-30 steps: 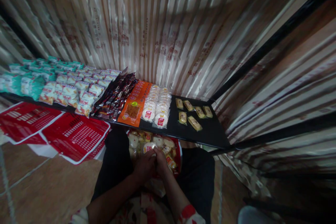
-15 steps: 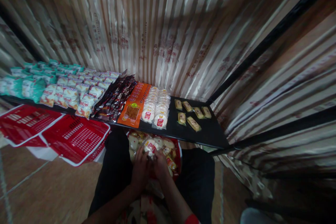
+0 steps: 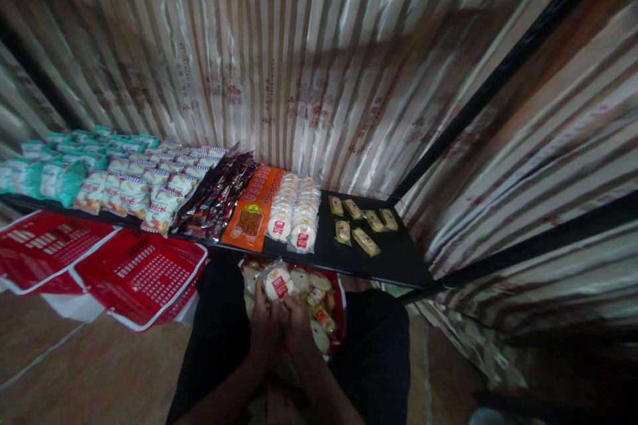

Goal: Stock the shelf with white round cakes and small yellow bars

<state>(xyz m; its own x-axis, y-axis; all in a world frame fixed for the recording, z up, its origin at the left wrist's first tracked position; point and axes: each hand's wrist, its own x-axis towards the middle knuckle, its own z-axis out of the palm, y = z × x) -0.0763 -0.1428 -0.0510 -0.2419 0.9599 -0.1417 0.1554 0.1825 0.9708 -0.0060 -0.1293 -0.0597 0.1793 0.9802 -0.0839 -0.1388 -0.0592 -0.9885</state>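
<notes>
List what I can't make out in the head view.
Head view: lower edge of the held packet, covered by the left hand and right hand.
Head view: fine print on the orange packet, too small and blurred.
Head view: leftmost teal packet, cut off by the picture's left edge.

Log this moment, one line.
left hand: holds wrapped white snack | right hand: holds same snack | snack: over red container | black shelf: packaged snacks in rows

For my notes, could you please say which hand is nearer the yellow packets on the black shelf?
Right: the right hand is in front and left of the yellow packets; the left hand is farther left.
</notes>
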